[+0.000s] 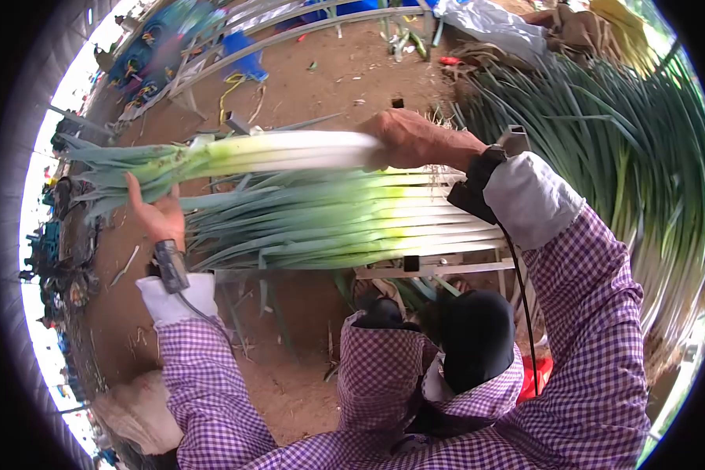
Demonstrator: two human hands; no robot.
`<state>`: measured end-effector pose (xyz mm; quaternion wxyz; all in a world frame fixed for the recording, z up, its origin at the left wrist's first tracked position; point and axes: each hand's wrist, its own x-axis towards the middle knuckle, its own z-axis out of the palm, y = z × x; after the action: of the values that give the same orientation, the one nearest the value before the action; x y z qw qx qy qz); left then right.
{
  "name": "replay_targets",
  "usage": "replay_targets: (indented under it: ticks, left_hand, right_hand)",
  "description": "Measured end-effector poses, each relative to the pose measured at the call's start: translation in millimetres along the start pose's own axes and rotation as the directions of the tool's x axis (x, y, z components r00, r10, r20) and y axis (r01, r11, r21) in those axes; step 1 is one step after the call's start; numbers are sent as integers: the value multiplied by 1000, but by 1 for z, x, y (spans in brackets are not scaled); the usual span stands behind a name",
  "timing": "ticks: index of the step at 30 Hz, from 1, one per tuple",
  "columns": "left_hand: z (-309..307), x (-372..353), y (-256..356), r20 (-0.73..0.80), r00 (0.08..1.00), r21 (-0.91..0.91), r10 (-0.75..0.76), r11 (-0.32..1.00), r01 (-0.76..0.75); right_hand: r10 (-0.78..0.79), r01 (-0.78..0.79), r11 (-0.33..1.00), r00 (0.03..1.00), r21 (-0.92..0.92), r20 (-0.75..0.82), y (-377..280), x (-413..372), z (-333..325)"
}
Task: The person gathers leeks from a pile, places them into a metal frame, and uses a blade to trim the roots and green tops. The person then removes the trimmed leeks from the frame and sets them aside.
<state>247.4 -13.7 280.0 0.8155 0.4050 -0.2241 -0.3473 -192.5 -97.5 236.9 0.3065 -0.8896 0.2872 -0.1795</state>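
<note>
A bundle of long green onions (282, 150) stretches level between my hands, its white ends slightly blurred. My right hand (399, 141) is closed around the white root end. At the other end my left hand (158, 215) holds the green leaves from below, with the thumb showing in front and some fingers hidden behind them. Just below the bundle, a row of green onions (352, 223) lies side by side on a low rack (439, 269), white ends to the right and leaves to the left.
A large heap of green onions (595, 133) lies at the right. Metal posts (514, 139) rise beside my right wrist. A long frame (290, 17), a blue sheet (243, 55) and white plastic (486, 27) are farther back on bare soil. My knees (478, 337) are close to the rack's near edge.
</note>
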Motion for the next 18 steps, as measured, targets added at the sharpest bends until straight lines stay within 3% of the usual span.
replay_targets:
  ticks: [5,9,13,14,16,17,18]
  left_hand:
    - [19,39,86,74,986,120,149,980,-157]
    - [34,33,92,33,990,115,139,983,-142]
    - [9,30,8,53,986,-130,-159,978,165]
    - [2,21,-25,66,967,-172,-247,951,255]
    - [-19,8,-109,112,899,-330,-423,838,435]
    - [-10,-11,-145,26,865,-385,-501,794,471]
    - [-11,-26,-182,90,821,-404,-564,732,548]
  right_hand:
    - [-108,124,969,991,214,-85,-26,51,5]
    - [-135,144,988,980,53,-147,-15,65,13]
    - [97,-95,994,994,-48,52,19,27,7]
    - [50,-48,994,998,-101,24,48,8,14]
    - [97,-90,987,994,-136,46,79,-36,11]
    - [110,-102,977,993,-189,35,106,-58,14]
    - [188,-174,961,981,-213,44,114,-79,10]
